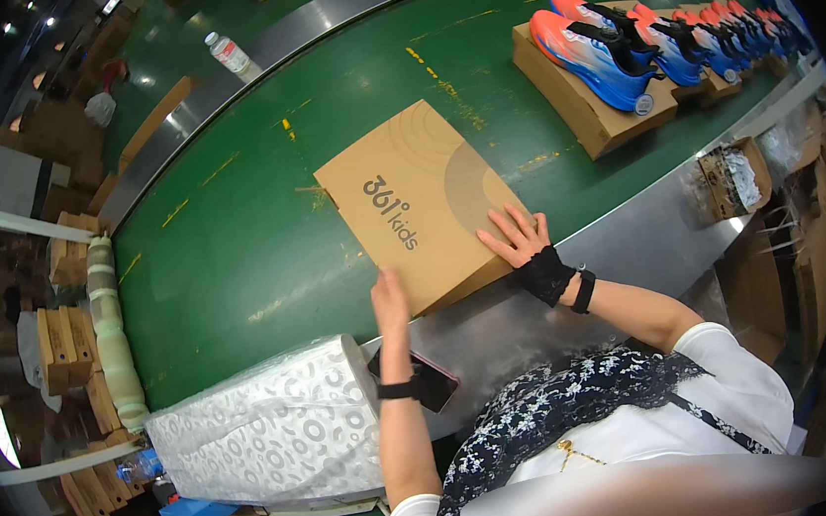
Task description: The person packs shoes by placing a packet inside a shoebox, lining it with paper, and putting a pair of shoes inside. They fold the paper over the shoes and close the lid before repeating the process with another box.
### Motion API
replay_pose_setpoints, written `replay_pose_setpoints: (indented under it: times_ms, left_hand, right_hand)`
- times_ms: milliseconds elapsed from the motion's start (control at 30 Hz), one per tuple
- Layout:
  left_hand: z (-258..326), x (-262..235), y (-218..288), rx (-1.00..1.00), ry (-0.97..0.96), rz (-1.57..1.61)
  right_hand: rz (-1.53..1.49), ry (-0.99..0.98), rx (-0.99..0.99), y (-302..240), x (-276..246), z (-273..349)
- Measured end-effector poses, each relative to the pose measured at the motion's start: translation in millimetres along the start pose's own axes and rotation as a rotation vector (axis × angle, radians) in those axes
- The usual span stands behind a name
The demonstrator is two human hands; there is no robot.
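The box (425, 207) is brown and looks like card. It is longer than it is wide. Its lid is down, so I can't see inside. The top has dark print, a big round patch in a darker brown and some thin curvy lines. It sits on the green belt (230, 211), turned a bit, with its far end to the left. Its near end is by the metal edge (588, 271).

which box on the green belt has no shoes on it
The box under the right hand; the other boxes, in a row at upper right, carry shoes.
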State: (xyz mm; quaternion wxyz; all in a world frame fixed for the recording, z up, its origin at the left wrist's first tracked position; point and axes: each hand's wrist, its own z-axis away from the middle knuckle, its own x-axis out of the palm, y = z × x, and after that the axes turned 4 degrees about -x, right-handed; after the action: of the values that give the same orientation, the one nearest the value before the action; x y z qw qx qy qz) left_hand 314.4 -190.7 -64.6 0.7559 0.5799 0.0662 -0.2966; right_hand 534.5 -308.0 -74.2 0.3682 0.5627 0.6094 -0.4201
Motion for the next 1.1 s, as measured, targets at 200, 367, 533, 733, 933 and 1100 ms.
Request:
replay_pose_setpoints:
  times_ms: [200,367,533,733,933,1100]
  left_hand:
    - [6,28,-2,0.229,0.251,-0.048]
    - [2,31,-9,0.151,0.155,0.031]
    - [6,55,-19,0.296,0.256,-0.015]
    - [-5,62,-3,0.127,0.097,0.230]
    - [-8,73,7,0.235,0.105,0.066]
    - [6,66,44,-0.366,-0.084,0.338]
  right_hand:
    - [-0.075,0.012,-0.006,10,-3,13]
    - [-0.019,-0.041,0.020,11,-14,13]
    - [-0.027,-0.021,0.030,23,2,39]
    - [-0.057,-0.174,0.088,36,4,18]
    - [0.009,-0.089,0.149,42,25,33]
    - [-0.102,-0.196,0.164,48,13,20]
